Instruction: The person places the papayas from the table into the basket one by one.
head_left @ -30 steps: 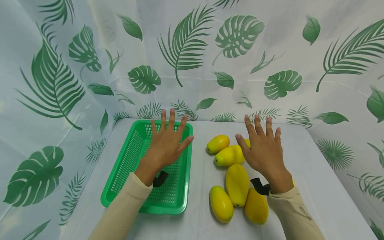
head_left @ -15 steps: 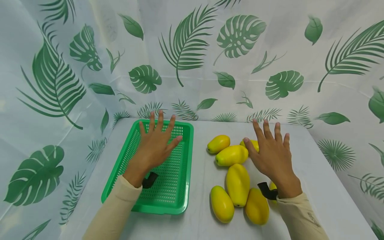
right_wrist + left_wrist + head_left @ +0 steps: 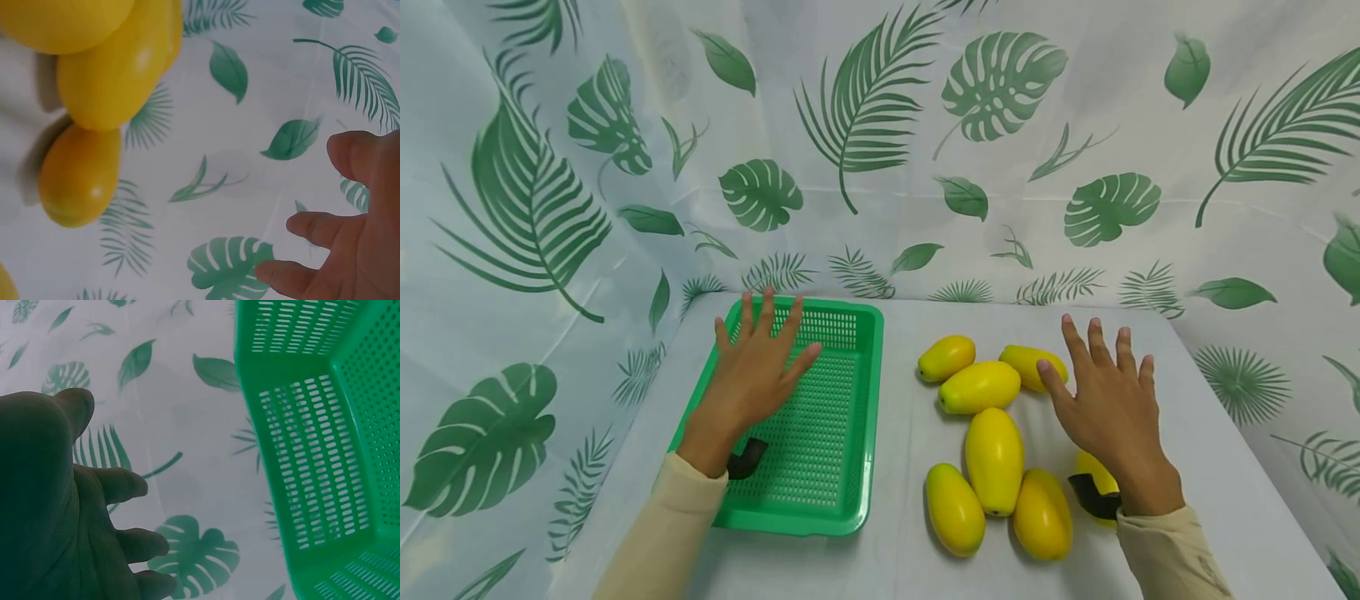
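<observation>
Over table's [image 3: 1225,467] right side, right hand [image 3: 1108,412]: fingers spread, released, pointing near 11 o'clock (12 at far edge), back of hand up. Nearest yellow fruit [image 3: 1026,367] at thumb's 9 o'clock, partly behind its tip; touch cannot be told. Fruit's long axis runs 10 to 4; right hand nearer. Other fruits [image 3: 995,461] mostly at 7 to 10 o'clock. Left hand [image 3: 748,379] spread, released, overlapping left side of green basket [image 3: 870,417], fruits' 9 o'clock.

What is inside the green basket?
Inside the basket, only slotted floor and walls show. In the head view, the left hand and sleeve hide part of its left side.
</observation>
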Motion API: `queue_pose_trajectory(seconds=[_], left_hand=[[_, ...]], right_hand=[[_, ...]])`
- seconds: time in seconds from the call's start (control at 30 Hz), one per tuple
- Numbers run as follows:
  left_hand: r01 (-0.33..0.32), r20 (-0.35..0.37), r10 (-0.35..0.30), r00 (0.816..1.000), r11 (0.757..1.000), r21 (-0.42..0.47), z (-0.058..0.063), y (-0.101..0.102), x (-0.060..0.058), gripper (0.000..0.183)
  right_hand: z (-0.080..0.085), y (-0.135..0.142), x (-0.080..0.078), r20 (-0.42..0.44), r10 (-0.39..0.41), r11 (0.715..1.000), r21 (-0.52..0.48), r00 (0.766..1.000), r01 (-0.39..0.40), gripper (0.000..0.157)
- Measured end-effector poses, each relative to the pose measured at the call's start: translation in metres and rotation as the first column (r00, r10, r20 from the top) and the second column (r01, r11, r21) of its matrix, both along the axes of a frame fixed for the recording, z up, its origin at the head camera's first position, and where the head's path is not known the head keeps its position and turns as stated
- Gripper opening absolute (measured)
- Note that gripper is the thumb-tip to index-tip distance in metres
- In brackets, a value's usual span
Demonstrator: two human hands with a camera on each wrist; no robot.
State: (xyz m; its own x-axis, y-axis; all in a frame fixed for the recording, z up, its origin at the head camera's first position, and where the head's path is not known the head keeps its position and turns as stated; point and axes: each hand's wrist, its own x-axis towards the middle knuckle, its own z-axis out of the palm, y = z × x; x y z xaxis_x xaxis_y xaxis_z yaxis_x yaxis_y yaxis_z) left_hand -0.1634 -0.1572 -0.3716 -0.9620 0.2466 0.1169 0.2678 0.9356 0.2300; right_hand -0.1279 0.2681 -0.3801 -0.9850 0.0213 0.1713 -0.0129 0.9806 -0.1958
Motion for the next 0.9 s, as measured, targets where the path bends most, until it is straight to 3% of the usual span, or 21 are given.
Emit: queue_pose_trajectory(seconds=[0.53, 0.9], left_hand=[[-0.069, 0.063, 0.067, 0.996, 0.997, 0.032, -0.022, -0.036, 0.007, 0.077], [-0.095, 0.099, 0.089, 0.991, 0.994, 0.061, -0.023, -0.051, 0.011, 0.078]], right_hand=[[-0.022, 0.027, 0.017, 0.046, -0.072, 0.997, -0.011, 0.996, 0.072, 0.078], [-0.032, 0.038, 0.023, 0.089, -0.115, 0.993, -0.022, 0.989, 0.117, 0.082]])
